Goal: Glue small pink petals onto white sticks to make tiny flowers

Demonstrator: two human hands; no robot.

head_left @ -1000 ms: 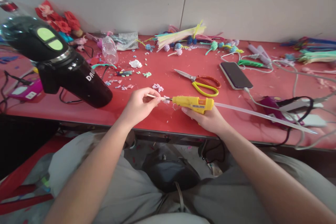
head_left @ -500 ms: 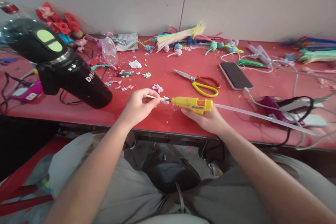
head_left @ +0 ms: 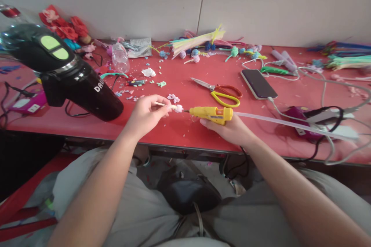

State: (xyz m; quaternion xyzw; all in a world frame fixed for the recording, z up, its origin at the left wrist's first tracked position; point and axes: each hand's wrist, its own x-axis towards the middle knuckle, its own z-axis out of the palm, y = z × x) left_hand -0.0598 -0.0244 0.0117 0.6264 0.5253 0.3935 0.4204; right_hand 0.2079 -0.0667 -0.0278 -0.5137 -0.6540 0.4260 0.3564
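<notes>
Between the fingertips of my left hand [head_left: 149, 114] is a thin pale stem [head_left: 159, 104] with a small pinkish-white tuft [head_left: 179, 108] on its right end. My right hand [head_left: 228, 129] is wrapped round a yellow hot glue gun [head_left: 213, 114], its nozzle pointing left at the tuft, a small gap between them. A long clear glue stick [head_left: 278, 123] sticks out of the gun's back. Just beyond my left hand lies a cluster of pale lilac bits [head_left: 173, 98]. Scissors [head_left: 222, 92] with red and yellow handles rest past the glue gun.
A black tumbler [head_left: 89, 81] stands at the left, near a clear plastic bottle [head_left: 120, 58]. A phone [head_left: 259, 83] on a cable lies to the right, with a purple power strip [head_left: 304, 123] and cords. Bundled pipe cleaners [head_left: 197, 42] line the back of the red table [head_left: 162, 135].
My left hand has drawn slightly left with the stem, so the tuft has come away from the glue gun's nozzle. My right hand has hardly moved.
</notes>
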